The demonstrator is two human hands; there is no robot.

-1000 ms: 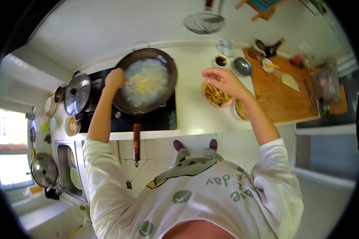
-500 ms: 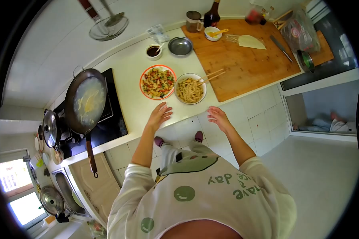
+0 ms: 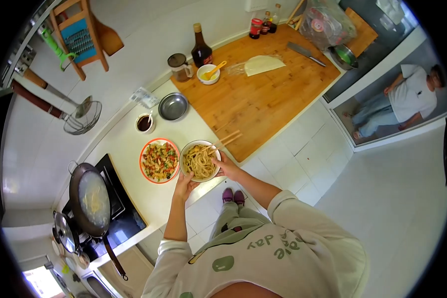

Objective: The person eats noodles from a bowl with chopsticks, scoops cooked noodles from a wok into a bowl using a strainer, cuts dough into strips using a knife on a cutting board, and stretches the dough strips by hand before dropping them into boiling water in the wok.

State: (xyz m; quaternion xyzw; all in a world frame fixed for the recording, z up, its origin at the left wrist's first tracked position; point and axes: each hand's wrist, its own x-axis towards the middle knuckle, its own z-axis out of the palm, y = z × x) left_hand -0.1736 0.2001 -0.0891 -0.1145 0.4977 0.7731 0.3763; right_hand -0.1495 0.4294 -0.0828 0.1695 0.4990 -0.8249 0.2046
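Observation:
Both hands grip a white bowl of noodles at the counter's front edge. My left hand is closed on its lower left rim, and my right hand holds its right side. Two wooden chopsticks rest across the bowl and point to the right. Just left of the bowl lies an orange-rimmed plate of chopped, colourful food. Behind the plate are a small cup of dark sauce and an empty metal bowl.
A wok with pale liquid and noodles sits on the stove at left, its handle jutting forward. The cutting board bears a knife, a dough sheet and a bottle. A person shows beyond the doorway.
The view has turned towards the right side of the counter. Both hands have moved from the wok and plate area, apart and unoccupied half a second ago, and have taken hold of the noodle bowl.

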